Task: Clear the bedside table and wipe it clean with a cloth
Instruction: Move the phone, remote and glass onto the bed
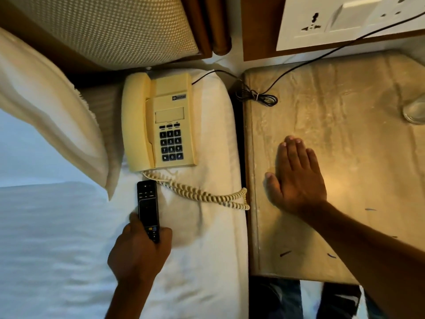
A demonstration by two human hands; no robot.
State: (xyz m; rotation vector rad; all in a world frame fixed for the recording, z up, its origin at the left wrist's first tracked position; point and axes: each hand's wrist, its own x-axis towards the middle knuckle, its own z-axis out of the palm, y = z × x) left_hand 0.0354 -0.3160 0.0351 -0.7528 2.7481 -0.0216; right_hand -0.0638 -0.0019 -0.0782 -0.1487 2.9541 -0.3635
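The bedside table (345, 125) has a pale marbled top and fills the right half of the view. My right hand (296, 178) lies flat on its left part, fingers apart, holding nothing. On the white bed (207, 249) to the left, my left hand (140, 249) grips the lower end of a black remote control (147, 206), which rests on the sheet. A cream telephone (161, 120) sits on the bed above the remote, its coiled cord (202, 194) trailing toward the table edge. A glass (415, 110) stands at the table's far right edge, partly cut off. No cloth is in view.
A thin black cable (257, 96) runs from the phone over the table's back left corner up to the wall. A socket plate (345, 19) is on the wall behind. A pillow (53, 116) lies left of the phone, under the padded headboard (110, 28). Small dark marks dot the table's front.
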